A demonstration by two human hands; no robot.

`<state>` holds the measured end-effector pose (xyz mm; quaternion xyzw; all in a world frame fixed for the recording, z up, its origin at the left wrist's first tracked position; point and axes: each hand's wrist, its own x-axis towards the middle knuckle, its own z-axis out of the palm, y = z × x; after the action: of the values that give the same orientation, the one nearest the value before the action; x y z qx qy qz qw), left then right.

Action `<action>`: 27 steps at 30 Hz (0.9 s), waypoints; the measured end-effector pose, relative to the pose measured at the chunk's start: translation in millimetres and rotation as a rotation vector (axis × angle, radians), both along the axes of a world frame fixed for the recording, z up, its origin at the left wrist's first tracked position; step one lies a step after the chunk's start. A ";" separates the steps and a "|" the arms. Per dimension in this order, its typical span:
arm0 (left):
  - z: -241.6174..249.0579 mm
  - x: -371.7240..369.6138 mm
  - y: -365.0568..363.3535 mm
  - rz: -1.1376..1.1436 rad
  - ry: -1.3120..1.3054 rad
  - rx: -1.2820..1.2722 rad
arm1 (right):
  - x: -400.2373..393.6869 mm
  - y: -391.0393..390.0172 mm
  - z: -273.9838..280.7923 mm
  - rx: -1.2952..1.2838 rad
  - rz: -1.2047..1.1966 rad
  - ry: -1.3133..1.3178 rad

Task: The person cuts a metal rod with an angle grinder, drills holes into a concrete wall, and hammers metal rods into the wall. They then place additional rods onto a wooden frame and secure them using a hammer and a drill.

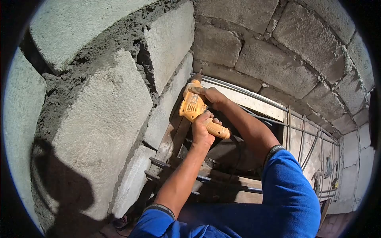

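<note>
A yellow power drill (191,107) is held in both hands, its nose pointing up toward the corner where two block walls meet. My left hand (202,127) is closed around its handle, with the handle's end sticking out past the fingers. Farther forward, my right hand (211,96) grips the drill's body behind the dark chuck (197,77). A short bit (201,71) reaches from the chuck and overlaps the back block wall (218,44) at its lower part. A dark cord hangs below the handle.
Rough concrete blocks with thick mortar (103,37) form the wall close on the left. Steel reinforcing bars (254,95) run along the back wall's base, and more bars (206,179) cross below my arms. Tied rebar (313,139) stands at right over a pale board.
</note>
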<state>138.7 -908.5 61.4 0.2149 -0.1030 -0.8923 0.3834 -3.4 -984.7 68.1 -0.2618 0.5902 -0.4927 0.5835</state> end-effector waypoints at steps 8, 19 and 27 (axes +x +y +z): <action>-4.7 -1.6 -1.4 0.001 -0.011 -0.001 | -0.6 -0.6 1.6 0.006 0.001 0.005; -6.9 -2.9 -4.0 -0.003 -0.011 -0.020 | -4.9 -4.4 -7.5 -0.042 0.028 -0.031; -3.1 3.2 -5.3 0.020 -0.023 -0.028 | 5.6 0.1 9.1 0.013 0.015 0.026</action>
<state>141.9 -913.8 58.2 0.2206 -0.1177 -0.8845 0.3939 2.2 -984.5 77.2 -0.2686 0.5988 -0.4812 0.5811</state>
